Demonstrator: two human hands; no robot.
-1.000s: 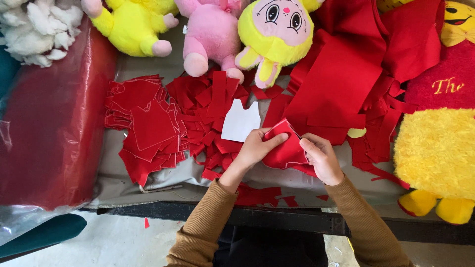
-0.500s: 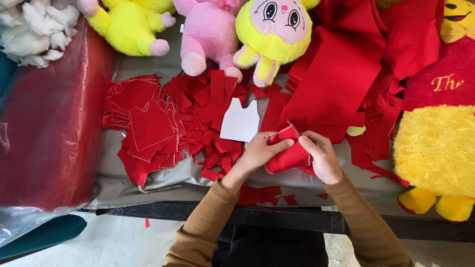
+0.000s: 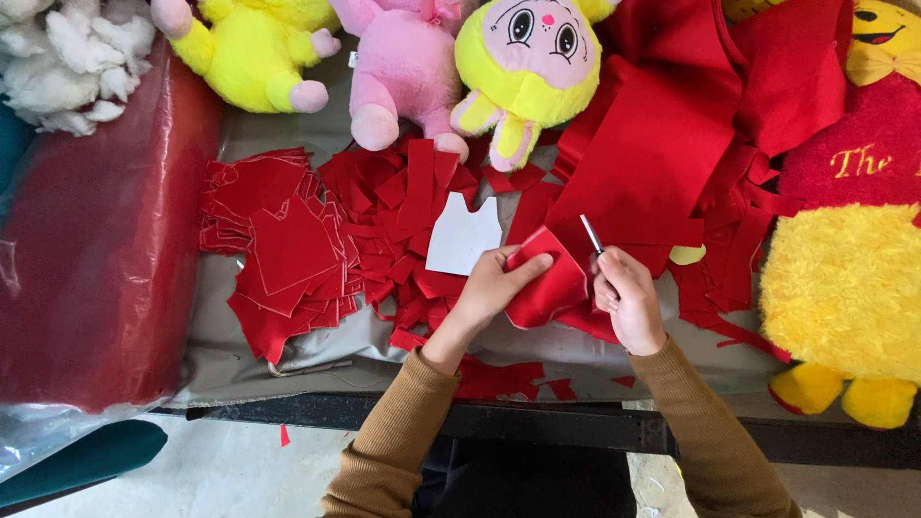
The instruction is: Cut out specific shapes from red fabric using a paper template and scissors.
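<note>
My left hand [image 3: 494, 288] pinches folded red felt piece [image 3: 547, 283]; right hand [image 3: 624, 297] grips small metal scissors [image 3: 591, 233], blades pointing up-left, handles hidden in fist.

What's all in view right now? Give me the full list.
felt piece: one, red, folded, held in left hand
scissors: one, metal blades showing, in right hand
template: one, white, on the scraps at centre
cut stack: one pile, red, left of centre
scraps: many, red, strewn at centre
felt sheet: one large, red, upper right
yellow toy: one, top left
pink toy: one, top centre
pink-faced toy: one, yellow, top centre
bear toy: one, yellow and red, far right
stuffing: one heap, white, top left
roll: one, red in clear plastic, left
left hand: on felt piece
right hand: grips scissors
</note>
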